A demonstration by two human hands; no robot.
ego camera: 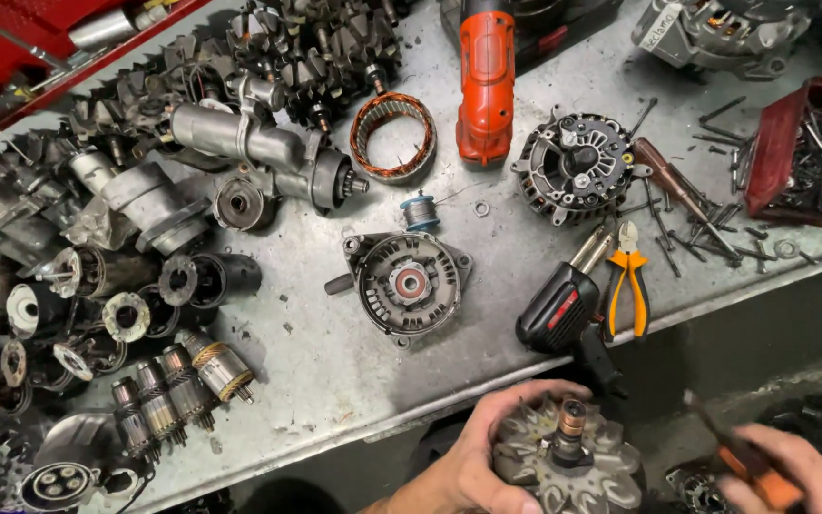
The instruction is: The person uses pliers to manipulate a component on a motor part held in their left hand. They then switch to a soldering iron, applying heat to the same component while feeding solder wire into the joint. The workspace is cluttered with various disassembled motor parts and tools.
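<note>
Below the bench's front edge, my left hand (473,457) grips a grey alternator rotor (563,462) whose shaft with copper slip rings points up at me. To its right, my right hand (801,476) is closed around an orange-handled tool (749,466); the tool is blurred and its tip points up and left toward the rotor. On the metal bench (316,371) above, an alternator housing half (406,281) with a red-centred bearing lies face up.
Orange-handled pliers (628,281) and a black soldering gun (563,309) lie near the bench edge. A second alternator end frame (573,167), a copper stator ring (392,136), an orange power tool (485,81), a red tray of bolts (811,152) and several starter parts at left (173,371) crowd the bench.
</note>
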